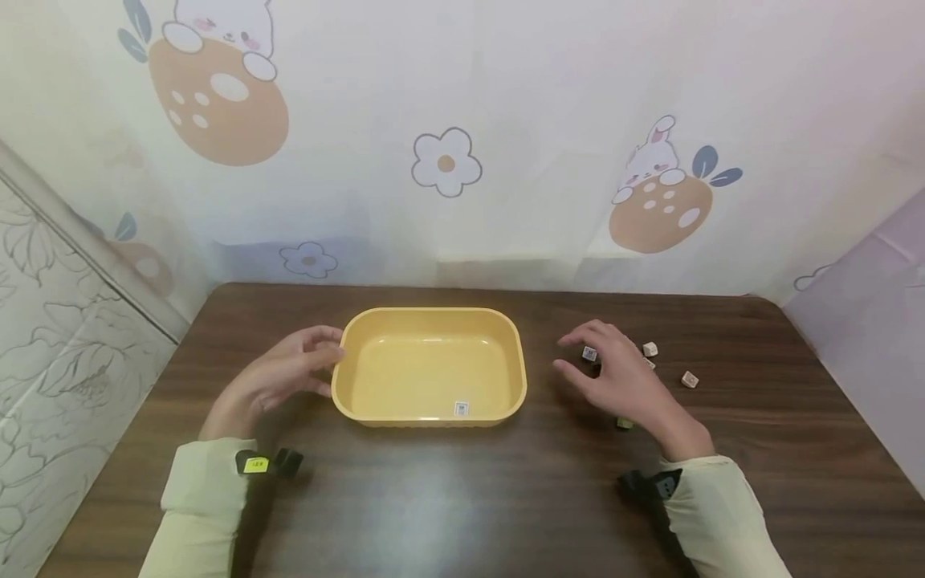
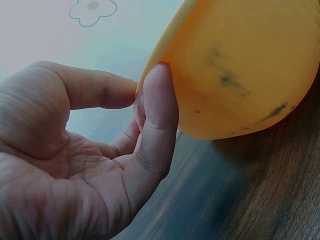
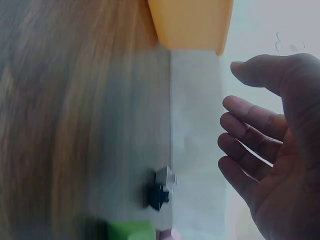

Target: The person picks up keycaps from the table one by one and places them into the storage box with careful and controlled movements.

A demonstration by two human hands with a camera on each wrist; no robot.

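A yellow rectangular tray [image 1: 433, 310] with rounded corners stands on the wooden table. My left hand [image 1: 285, 371] pinches its left rim between thumb and fingers; the left wrist view shows the hand [image 2: 115, 135] at the tray's wall [image 2: 240, 65]. My right hand [image 1: 621, 377], fingers spread and slightly bent with nothing between them, hovers right of the tray over some small keycap-like pieces. A whitish piece [image 1: 589, 353] shows beside its fingers, and a green one [image 1: 625, 423] lies under the wrist, partly hidden. One small piece [image 1: 461, 409] is inside the tray.
Two pale pieces, one near the hand [image 1: 650, 349] and one farther right [image 1: 690, 380], lie on the table [image 1: 433, 498]. In the right wrist view a green piece [image 3: 132, 230] and a black piece [image 3: 158, 197] show. A patterned curtain [image 1: 527, 160] hangs behind the table.
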